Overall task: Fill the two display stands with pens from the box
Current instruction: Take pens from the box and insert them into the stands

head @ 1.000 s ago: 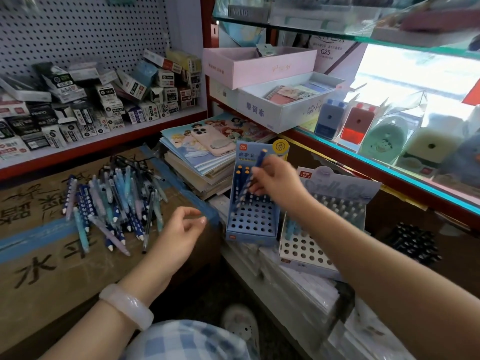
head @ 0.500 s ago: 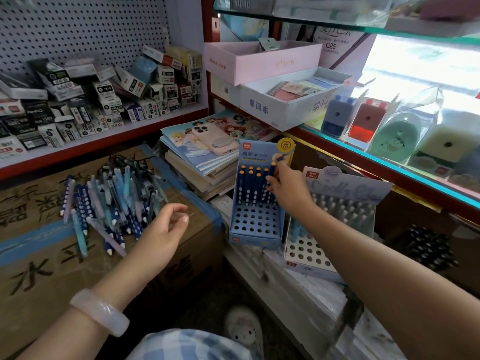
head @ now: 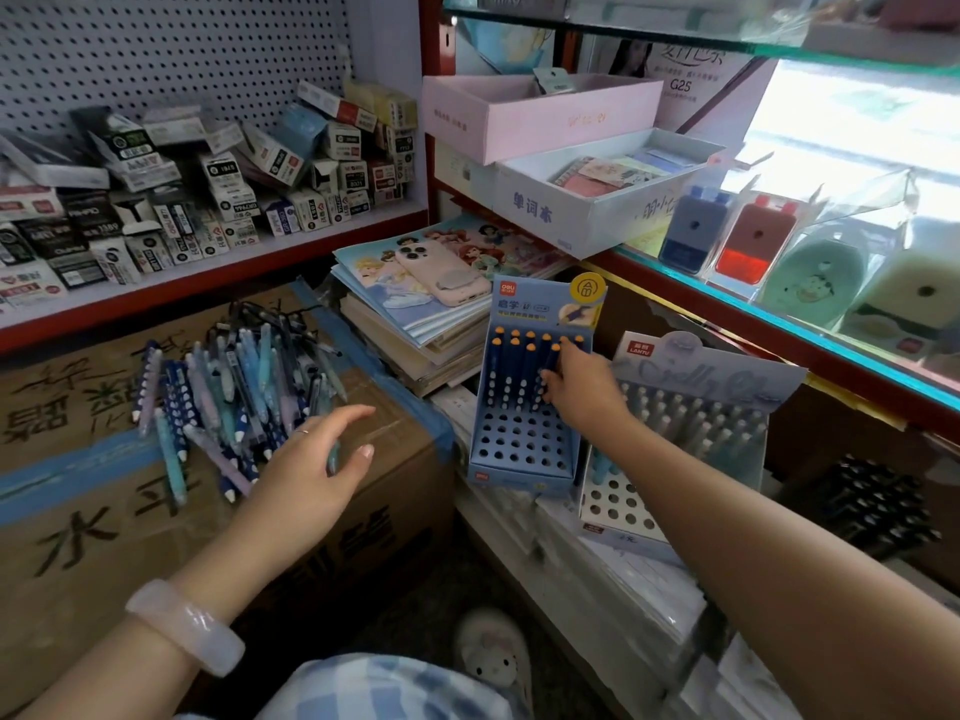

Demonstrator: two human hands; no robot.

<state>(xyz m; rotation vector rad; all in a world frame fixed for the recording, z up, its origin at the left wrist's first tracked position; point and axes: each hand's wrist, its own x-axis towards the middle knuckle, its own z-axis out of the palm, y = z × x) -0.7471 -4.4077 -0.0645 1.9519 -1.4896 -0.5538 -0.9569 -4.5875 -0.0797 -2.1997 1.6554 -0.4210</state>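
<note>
Head view: the right hand reaches into the blue display stand, its fingers curled around the upper part of a dark blue pen standing in the second row; whether the pen is fully seated in its hole cannot be told. The stand's back row holds several more dark blue pens with orange caps, while the front rows of holes are unfilled. Just beside it, to the right, stands the pale display stand, with light-coloured pens in its rear rows and open holes at the front. The left hand hovers over the cardboard box, fingers loosely spread and holding nothing, its fingertips near the right edge of the loose pile of pens lying on the box top. A pale bangle sits on the left wrist. Behind the blue stand, a pink phone lies on a stack of notebooks.
</note>
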